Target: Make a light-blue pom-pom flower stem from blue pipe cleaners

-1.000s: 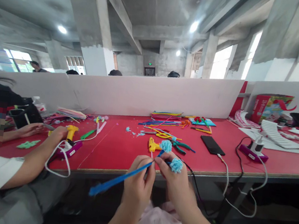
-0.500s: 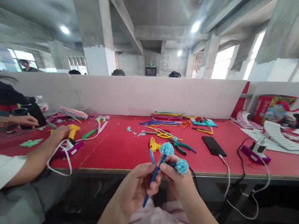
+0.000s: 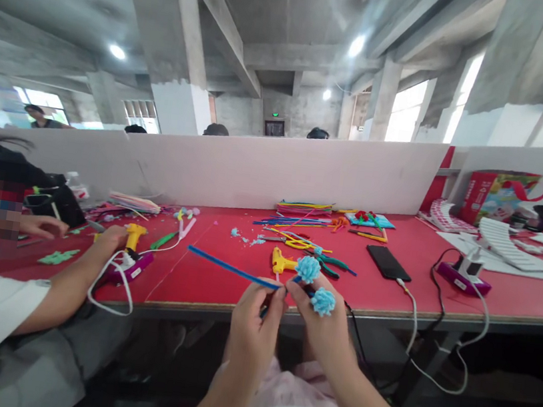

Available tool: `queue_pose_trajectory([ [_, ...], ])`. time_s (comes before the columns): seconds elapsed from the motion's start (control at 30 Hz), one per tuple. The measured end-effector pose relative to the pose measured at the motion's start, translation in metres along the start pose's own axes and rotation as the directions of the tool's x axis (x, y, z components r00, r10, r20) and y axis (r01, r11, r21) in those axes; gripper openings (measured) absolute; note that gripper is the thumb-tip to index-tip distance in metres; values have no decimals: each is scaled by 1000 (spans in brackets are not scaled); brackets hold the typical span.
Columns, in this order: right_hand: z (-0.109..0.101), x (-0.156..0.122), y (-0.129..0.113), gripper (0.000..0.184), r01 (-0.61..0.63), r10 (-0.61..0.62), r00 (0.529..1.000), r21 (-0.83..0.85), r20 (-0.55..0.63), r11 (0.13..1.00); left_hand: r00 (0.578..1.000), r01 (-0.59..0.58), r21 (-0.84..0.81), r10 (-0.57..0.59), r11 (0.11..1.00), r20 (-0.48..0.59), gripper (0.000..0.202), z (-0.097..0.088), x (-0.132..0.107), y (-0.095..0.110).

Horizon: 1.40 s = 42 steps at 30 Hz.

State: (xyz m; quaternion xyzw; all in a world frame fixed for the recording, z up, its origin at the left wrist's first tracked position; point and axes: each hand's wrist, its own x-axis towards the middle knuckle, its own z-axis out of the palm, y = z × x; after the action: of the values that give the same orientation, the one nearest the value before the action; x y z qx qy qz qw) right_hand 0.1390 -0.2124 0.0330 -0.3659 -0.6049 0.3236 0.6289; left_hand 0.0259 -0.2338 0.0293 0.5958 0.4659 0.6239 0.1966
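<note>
My left hand (image 3: 254,326) is closed in a pinch on a long blue pipe cleaner (image 3: 232,269) that sticks out to the left over the red table (image 3: 201,274). My right hand (image 3: 322,328) is closed on the stems of two light-blue fuzzy pom-pom flowers (image 3: 315,285), held just in front of the table's near edge. The two hands touch where the pipe cleaner meets the stems. A yellow glue gun (image 3: 280,260) lies on the table just behind them.
A person on the left holds another yellow glue gun (image 3: 134,236) with a white cable. Loose pipe cleaners (image 3: 300,213), green-handled pliers (image 3: 331,263), a black phone (image 3: 388,262) and a purple power strip (image 3: 463,279) lie on the table. A white partition (image 3: 276,167) runs behind.
My left hand has swung the blue pipe cleaner round the stems: it pointed down-left, then downward, and now points left and slightly up. The flowers stayed in my right hand.
</note>
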Motion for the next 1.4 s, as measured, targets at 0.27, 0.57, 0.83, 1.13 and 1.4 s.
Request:
queue_pose_trajectory([
  [0.27, -11, 1, 2, 18, -245, 117, 929, 344, 352, 906, 738, 674, -520, -443, 525, 509, 20, -7, 7, 16],
  [0.57, -1, 3, 7, 22, -232, 193, 968, 283, 157, 931, 872, 488, -468, -386, 737, 302, 24, 2, 4, 11],
  [0.83, 8, -2, 9, 18, -156, 154, 988, 206, 28, 966, 972, -225, 103, 230, 969, -39, 8, -4, -2, -6],
  [1.13, 2, -6, 5, 20, -196, 170, 979, 310, 110, 931, 865, 500, -468, -391, 728, 316, 21, -5, 5, 12],
  [1.4, 2, -5, 10, 18, -354, 224, 931, 572, 287, 740, 641, 766, -495, -444, 410, 626, 24, -12, 10, 13],
])
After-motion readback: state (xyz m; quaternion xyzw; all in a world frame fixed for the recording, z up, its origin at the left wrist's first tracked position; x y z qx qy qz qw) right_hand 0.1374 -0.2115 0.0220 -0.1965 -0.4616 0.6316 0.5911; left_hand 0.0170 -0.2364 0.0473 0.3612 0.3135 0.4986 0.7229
